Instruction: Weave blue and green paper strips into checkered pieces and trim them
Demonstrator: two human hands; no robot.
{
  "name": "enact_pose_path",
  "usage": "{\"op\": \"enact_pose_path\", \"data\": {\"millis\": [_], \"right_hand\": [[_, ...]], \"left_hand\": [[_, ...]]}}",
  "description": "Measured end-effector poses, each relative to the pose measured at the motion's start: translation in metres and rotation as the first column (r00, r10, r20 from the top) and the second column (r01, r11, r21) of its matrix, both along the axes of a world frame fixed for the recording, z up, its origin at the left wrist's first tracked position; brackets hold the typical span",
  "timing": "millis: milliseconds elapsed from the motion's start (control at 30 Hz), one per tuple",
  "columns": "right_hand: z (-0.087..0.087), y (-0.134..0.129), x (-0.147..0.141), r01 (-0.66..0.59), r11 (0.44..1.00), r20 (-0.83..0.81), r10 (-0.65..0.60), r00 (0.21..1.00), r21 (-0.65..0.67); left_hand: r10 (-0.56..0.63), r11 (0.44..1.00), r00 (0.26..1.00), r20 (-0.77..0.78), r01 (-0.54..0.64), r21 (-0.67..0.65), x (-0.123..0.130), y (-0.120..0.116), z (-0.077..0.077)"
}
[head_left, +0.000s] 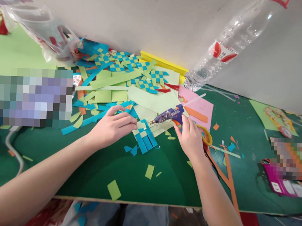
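Observation:
My right hand [190, 136] is wrapped round the handle of a blue hot glue gun [168, 115], whose nozzle points left and down. A clear glue stick [195, 100] sticks out of its back end. Just below the nozzle lies a woven piece of blue and light green paper strips [145, 139], its blue ends loose toward me. My left hand [115, 126] rests at the left edge of this piece, fingers bent and fingertips by its upper corner; what they pinch, if anything, is hidden.
Several woven paper fish [130, 62] and green strips pile up behind. A plastic bottle [223, 51] leans at the back right. Yellow-handled scissors [207, 134] lie by my right hand. A bagged cup [44, 28] stands back left; a white cable [14, 147] runs at left.

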State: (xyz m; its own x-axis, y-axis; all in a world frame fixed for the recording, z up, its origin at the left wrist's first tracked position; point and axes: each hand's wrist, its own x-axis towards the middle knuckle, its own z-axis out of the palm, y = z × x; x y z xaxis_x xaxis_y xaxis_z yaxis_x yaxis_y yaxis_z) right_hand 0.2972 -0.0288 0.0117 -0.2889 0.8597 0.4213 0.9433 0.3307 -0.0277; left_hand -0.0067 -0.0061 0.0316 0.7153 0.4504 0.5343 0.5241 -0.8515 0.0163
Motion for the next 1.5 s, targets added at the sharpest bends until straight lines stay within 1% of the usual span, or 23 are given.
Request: {"op": "enact_pose_path", "data": {"millis": [200,333,567,733,967,1233,1500], "right_hand": [[0.0002,-0.0017,-0.0014,-0.031,0.997,0.106,0.024,0.994,0.064],[0.0003,-0.0023,-0.0012,-0.038,0.998,0.118,0.032,0.993,0.045],[0.0007,-0.0034,-0.0002,-0.026,0.999,0.107,0.024,0.994,0.026],[0.0027,-0.0050,-0.0016,-0.024,0.998,0.144,0.015,0.989,0.056],[0.0039,-0.0051,-0.0007,-0.038,0.993,0.236,0.011,0.972,0.113],[0.0030,-0.0060,0.0006,-0.040,0.992,0.227,0.013,0.974,0.117],[0.0032,-0.0063,0.0018,-0.057,0.985,0.306,0.004,0.952,0.164]], "left_hand": [[0.004,1.000,1.000,0.016,-0.004,0.005,-0.0005,0.0008,-0.0021],[0.004,1.000,1.000,0.011,-0.004,0.012,-0.0011,0.0012,-0.0030],[0.008,1.000,1.000,-0.002,-0.009,-0.014,-0.0005,0.0006,-0.0024],[-0.017,1.000,1.000,0.018,0.017,-0.002,-0.0007,0.0016,-0.0035],[-0.017,1.000,1.000,0.012,0.017,-0.008,-0.0007,0.0025,-0.0052],[-0.013,1.000,1.000,0.000,0.013,-0.008,-0.0007,0.0024,-0.0060],[-0.027,1.000,1.000,0.011,0.027,0.015,-0.0004,0.0014,-0.0064]]}}
